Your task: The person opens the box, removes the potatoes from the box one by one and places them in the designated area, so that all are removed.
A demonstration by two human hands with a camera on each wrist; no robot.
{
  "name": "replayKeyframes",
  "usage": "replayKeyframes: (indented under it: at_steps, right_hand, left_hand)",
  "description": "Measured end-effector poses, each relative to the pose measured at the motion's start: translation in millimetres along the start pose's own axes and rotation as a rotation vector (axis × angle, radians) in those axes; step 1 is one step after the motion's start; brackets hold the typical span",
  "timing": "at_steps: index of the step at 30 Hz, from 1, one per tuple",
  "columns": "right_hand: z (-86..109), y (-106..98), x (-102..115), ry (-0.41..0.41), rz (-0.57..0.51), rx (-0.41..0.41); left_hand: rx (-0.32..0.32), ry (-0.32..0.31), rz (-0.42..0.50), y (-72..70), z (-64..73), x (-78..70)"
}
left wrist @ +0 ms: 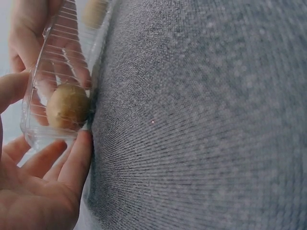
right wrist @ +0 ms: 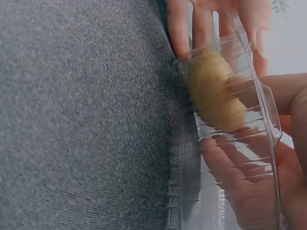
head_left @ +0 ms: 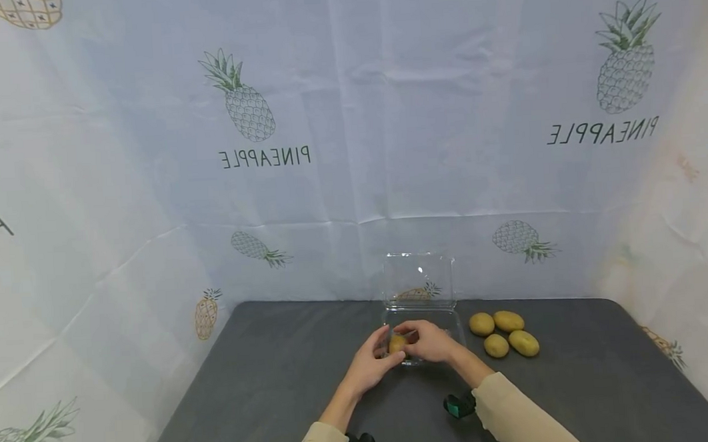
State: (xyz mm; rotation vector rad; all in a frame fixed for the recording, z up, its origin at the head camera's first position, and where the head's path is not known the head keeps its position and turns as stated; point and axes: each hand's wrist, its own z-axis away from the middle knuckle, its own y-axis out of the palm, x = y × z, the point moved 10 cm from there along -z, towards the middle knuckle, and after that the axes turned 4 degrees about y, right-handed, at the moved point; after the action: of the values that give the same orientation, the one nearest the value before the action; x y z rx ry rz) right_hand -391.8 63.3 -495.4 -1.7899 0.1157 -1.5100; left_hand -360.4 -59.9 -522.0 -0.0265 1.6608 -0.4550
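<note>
A clear plastic clamshell container (head_left: 460, 329) sits on the dark table, its lid (head_left: 418, 271) raised at the back. A yellow-brown potato (head_left: 398, 343) lies at its left end, seen through the wall in the left wrist view. My left hand (head_left: 364, 368) holds the container's left end, the fingers (left wrist: 76, 160) against the outside and the thumb by the rim. My right hand (head_left: 430, 342) reaches over the rim and grips the potato (right wrist: 208, 79) inside; ribbed plastic partly blurs these fingers. Whether a second potato lies against it, I cannot tell.
Several loose potatoes (head_left: 496, 346) lie on the table (head_left: 266, 379) to the right of the container. Behind and at both sides hangs a pale cloth (head_left: 352, 181) printed with pineapples. Black wrist devices (head_left: 460, 406) sit below the hands, near the sleeves.
</note>
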Motion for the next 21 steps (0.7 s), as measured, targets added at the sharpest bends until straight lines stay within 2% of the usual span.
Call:
replayKeyframes:
  at_steps: [3, 8, 17, 21]
  right_hand:
    - [0.2, 2.6, 1.1, -0.013, 0.004, 0.036]
    - [-0.2, 2.6, 0.4, -0.022, 0.008, 0.028]
    - [1.7, -14.7, -0.3, 0.054, 0.082, -0.129]
    - [4.1, -18.9, 1.3, 0.065, 0.104, -0.164]
  left_hand:
    - [0.0, 0.004, -0.001, 0.1, 0.3, -0.5]
    - [-0.005, 0.008, -0.004, 0.1, 0.8, 0.0]
    - [-0.019, 0.013, -0.012, -0.6, -1.8, -2.1]
    - [-0.019, 0.011, -0.013, -0.7, -0.6, -1.5]
